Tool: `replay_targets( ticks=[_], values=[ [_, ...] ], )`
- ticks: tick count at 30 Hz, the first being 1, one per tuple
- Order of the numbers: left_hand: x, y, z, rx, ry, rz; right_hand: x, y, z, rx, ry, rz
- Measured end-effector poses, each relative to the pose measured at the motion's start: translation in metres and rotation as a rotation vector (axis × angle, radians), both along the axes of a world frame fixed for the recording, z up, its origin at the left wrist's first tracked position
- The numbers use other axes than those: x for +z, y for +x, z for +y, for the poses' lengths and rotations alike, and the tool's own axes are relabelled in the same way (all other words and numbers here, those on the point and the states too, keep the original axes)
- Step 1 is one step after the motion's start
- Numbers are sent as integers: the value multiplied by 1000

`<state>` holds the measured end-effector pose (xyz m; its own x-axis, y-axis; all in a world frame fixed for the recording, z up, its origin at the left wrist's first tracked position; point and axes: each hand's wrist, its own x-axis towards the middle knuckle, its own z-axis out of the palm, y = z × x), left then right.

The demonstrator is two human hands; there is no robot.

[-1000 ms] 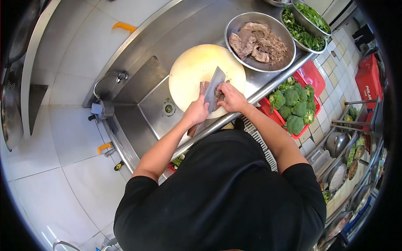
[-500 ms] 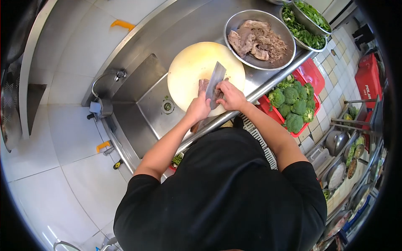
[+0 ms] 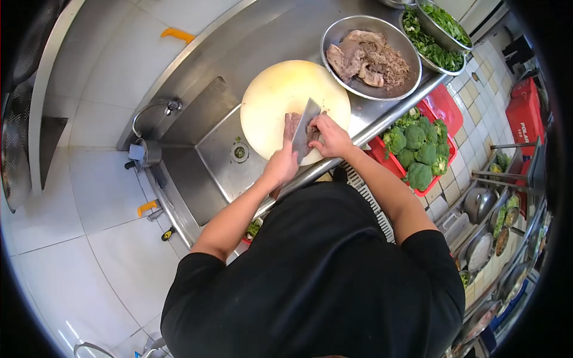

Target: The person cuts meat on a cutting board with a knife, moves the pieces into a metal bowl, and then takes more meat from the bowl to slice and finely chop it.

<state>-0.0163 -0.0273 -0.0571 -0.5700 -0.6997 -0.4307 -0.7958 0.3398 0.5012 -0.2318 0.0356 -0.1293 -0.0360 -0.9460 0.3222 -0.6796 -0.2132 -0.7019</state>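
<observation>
My left hand (image 3: 282, 165) is closed round a cleaver (image 3: 305, 128), whose brown handle end shows below my grip. The blade stands over a round, pale yellow chopping board (image 3: 265, 104), with its tip pointing away from me. Curled fingers of my right hand (image 3: 332, 137) press on a piece of cooked, brownish-grey meat close to the blade's right side; most of that piece is hidden. On the blade's left lies more of the meat (image 3: 291, 123), in a narrow strip. The cutting edge itself is hard to make out.
The board lies partly over a steel sink (image 3: 206, 161). A steel bowl (image 3: 331, 36) of cooked meat stands beyond it, with bowls of leafy greens (image 3: 439, 51) behind. Broccoli (image 3: 421, 143) fills a red basket (image 3: 431, 190) below the counter's right edge. A tap (image 3: 172, 106) is at left.
My left hand and the cleaver have shifted slightly down towards me. More of the meat strip shows left of the blade. My right hand stays nearly in place.
</observation>
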Motion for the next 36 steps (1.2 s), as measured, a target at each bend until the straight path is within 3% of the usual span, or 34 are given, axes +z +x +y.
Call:
replay_targets(
  ticks=[4, 7, 8, 11, 13, 16, 22, 28, 34, 36],
  values=[
    [4, 79, 37, -30, 53, 14, -2, -3, -1, -41, 22, -74],
    [15, 75, 39, 2, 79, -136, -3, 3, -3, -131, 59, -173],
    [1, 69, 35, 0, 39, -2, -4, 3, -5, -129, 45, -162],
    [-11, 23, 2, -15, 4, -35, -4, 3, -3, -115, 21, -127],
    [6, -6, -25, 29, 145, -48, -5, 2, -5, -112, 7, -98],
    [34, -25, -40, -37, -60, -39, -4, 2, -5, -98, -14, -96],
    [56, -23, -38, -14, -64, -34, -4, 6, -5, -137, -107, -78],
    [43, 5, -34, -44, -36, -39, -1, 9, -2, -167, -61, -25],
    [25, 39, -33, 169, -93, 124, 9, 6, -3, -124, -101, 86],
    [35, 38, -32, 306, 30, 133, 15, 4, -2, -98, 10, 83]
  ],
)
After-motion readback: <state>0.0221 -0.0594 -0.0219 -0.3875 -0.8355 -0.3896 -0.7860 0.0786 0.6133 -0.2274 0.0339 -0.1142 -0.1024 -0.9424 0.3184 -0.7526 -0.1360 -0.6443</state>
